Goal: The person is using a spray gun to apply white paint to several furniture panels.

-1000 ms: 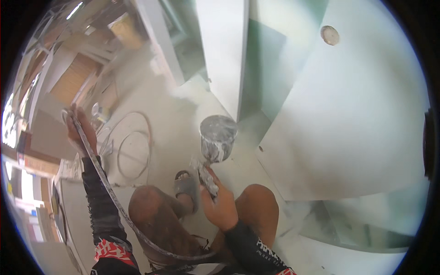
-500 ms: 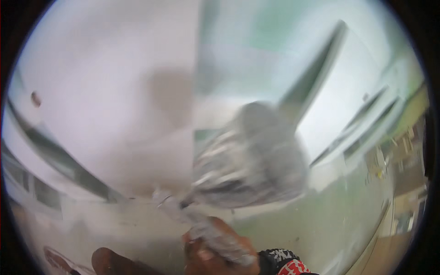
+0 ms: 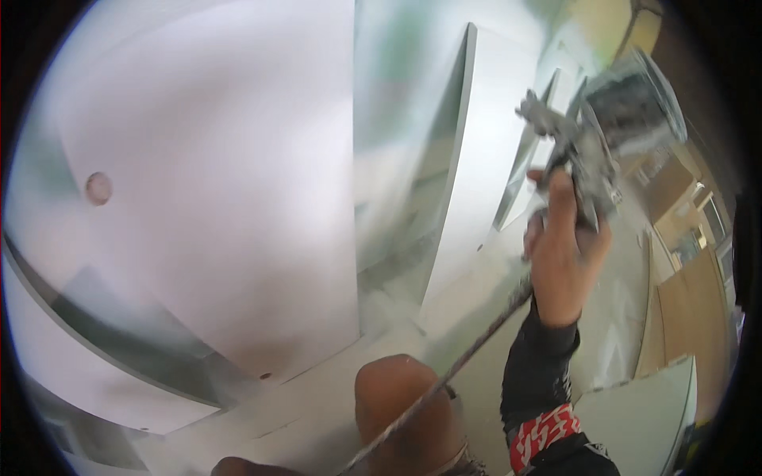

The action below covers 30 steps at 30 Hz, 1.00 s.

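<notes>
My right hand is raised at the upper right, its fingers wrapped round the handle of a paint-crusted spray gun. A translucent cup, tilted and stained grey inside, sits on the gun. The nozzle end points to the left. From below the hand a spattered hose runs down to the lower edge, passing over my bent knee. Left of the gun stands a large white panel with a round hole near its left side; the gun is apart from it. My left hand is not in view.
A narrower white panel leans against the green-and-white wall, with more panels behind it. Another panel lies at the lower left. On the right are brown boards and a pale sheet.
My right hand has carried the spray gun from the lower middle to the upper right. The view has shifted too, and the panels and my knee show more sharply.
</notes>
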{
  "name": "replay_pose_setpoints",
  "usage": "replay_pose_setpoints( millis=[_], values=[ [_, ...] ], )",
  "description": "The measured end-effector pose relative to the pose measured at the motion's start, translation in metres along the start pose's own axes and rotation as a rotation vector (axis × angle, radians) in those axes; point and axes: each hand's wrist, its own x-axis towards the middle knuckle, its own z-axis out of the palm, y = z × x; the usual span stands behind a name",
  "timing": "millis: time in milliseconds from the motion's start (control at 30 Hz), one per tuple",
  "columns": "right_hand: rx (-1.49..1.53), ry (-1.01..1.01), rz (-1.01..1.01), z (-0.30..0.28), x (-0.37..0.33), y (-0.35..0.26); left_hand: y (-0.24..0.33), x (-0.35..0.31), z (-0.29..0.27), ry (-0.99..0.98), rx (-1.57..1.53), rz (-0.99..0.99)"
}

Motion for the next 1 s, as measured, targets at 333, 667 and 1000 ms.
replay_pose_setpoints(
  millis=[333, 667, 1000],
  values=[
    [-0.665, 0.057, -0.707, 0.069, 0.043, -0.044, -0.03, 0.027, -0.055, -0.488, -0.309, 0.128],
    [-0.812, 0.033, -0.442, 0.077, 0.017, -0.049, -0.064, 0.03, -0.054, -0.481, -0.491, 0.153],
    [-0.881, -0.076, -0.189, 0.06, -0.05, -0.02, -0.114, 0.083, -0.09, -0.456, -0.342, 0.2]
  ],
)
